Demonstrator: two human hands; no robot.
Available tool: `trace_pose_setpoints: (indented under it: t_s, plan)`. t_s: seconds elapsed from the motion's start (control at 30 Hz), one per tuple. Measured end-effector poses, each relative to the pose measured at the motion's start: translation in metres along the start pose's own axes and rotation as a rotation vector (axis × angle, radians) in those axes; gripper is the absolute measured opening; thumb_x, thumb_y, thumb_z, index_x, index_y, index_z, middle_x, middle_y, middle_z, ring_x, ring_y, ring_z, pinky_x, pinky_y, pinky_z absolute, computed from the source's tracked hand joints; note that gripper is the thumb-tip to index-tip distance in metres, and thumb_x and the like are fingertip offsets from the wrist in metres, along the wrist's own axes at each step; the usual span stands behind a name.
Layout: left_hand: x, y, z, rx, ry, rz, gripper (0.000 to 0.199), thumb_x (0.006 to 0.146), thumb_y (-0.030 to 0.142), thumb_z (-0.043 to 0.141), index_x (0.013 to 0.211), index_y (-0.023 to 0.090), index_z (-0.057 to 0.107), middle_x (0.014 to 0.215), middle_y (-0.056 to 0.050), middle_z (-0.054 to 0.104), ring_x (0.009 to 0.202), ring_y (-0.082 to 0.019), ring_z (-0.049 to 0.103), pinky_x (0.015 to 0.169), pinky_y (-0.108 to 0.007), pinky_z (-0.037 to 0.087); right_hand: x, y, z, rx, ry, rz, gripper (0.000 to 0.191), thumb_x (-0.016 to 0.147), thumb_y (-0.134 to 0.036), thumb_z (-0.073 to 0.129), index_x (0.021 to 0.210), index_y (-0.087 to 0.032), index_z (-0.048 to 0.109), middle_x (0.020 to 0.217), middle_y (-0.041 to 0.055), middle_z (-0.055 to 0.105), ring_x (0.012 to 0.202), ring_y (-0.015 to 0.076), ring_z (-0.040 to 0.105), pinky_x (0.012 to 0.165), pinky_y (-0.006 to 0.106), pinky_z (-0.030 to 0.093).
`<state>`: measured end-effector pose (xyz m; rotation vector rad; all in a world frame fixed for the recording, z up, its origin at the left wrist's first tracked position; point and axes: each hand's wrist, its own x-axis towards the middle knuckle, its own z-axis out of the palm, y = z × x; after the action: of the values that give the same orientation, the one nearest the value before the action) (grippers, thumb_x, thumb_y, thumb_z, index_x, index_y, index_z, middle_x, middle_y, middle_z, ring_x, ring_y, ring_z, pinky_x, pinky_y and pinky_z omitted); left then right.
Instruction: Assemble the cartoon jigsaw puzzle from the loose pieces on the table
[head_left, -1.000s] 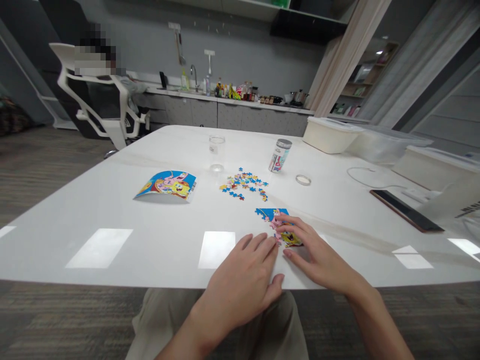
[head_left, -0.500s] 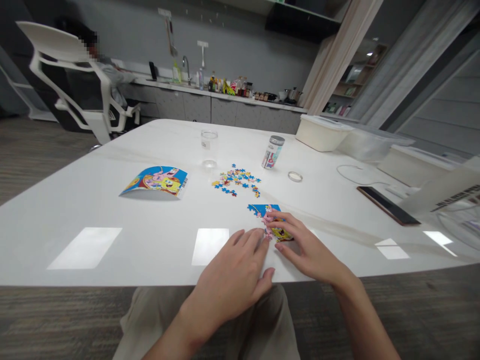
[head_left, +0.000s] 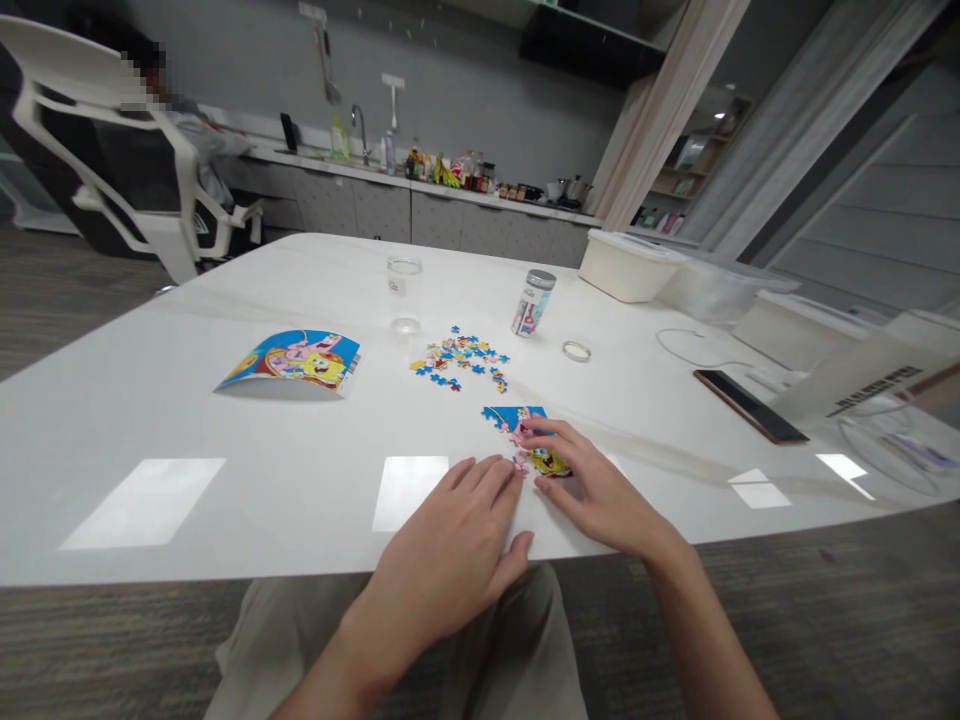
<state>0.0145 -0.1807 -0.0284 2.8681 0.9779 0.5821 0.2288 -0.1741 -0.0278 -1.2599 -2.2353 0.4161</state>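
Note:
A partly joined puzzle (head_left: 514, 418) with blue, pink and yellow parts lies near the table's front edge. My right hand (head_left: 592, 485) rests over its right side, fingers spread and touching it. My left hand (head_left: 457, 540) lies at its lower left, thumb apart, index fingertip on a small pink piece (head_left: 521, 464) by the puzzle's lower edge. Loose puzzle pieces (head_left: 469, 352) are scattered beyond the puzzle. To the left a curved picture sheet (head_left: 300, 360) shows the same cartoon figures.
Behind the pieces stand a clear jar (head_left: 405, 295) and a printed canister (head_left: 534, 303), with a ring-shaped lid (head_left: 577, 351) nearby. A dark phone-like slab (head_left: 750, 405) and pale boxes (head_left: 630, 265) are at the right. A person sits in a white chair (head_left: 176, 150) at the back left.
The camera view has shifted slightly, moving the whole scene left. The small pink piece under my left fingertip now shows a gap from the joined puzzle. Both hands stay nearly in place.

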Motion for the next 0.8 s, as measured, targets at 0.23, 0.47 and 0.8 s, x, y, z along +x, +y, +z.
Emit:
trace_pose_setpoints:
  t_s: [0.23, 0.47, 0.8]
  plan:
    - [-0.0002, 0.0001, 0.0002, 0.003, -0.001, 0.001, 0.040, 0.093, 0.034, 0.047, 0.127, 0.013, 0.050, 0.122, -0.011, 0.058, 0.114, -0.026, 0.053, 0.100, -0.041, 0.041, 0.0006, -0.0004, 0.0008, -0.007, 0.028, 0.012, 0.025, 0.091, -0.020, 0.051, 0.115, -0.025, 0.053, 0.140, 0.0112, 0.049, 0.132, 0.0248, 0.045, 0.109, 0.050, 0.039]
    - [-0.0024, -0.0019, 0.0035, -0.012, 0.041, -0.014, 0.039, 0.094, 0.034, 0.047, 0.127, 0.015, 0.051, 0.131, -0.010, 0.058, 0.123, -0.024, 0.051, 0.106, -0.043, 0.037, 0.0005, 0.0012, 0.0016, -0.002, 0.051, 0.030, 0.020, 0.091, -0.021, 0.050, 0.110, -0.025, 0.050, 0.136, 0.0109, 0.051, 0.131, 0.0237, 0.046, 0.107, 0.048, 0.041]
    - [-0.0029, -0.0019, 0.0068, -0.010, 0.058, -0.111, 0.043, 0.091, 0.032, 0.050, 0.130, 0.015, 0.050, 0.135, -0.010, 0.057, 0.128, -0.026, 0.049, 0.107, -0.045, 0.037, 0.0007, 0.0005, 0.0014, -0.014, 0.051, 0.040, 0.021, 0.089, -0.018, 0.050, 0.109, -0.025, 0.050, 0.135, 0.0119, 0.052, 0.130, 0.0257, 0.047, 0.106, 0.049, 0.041]
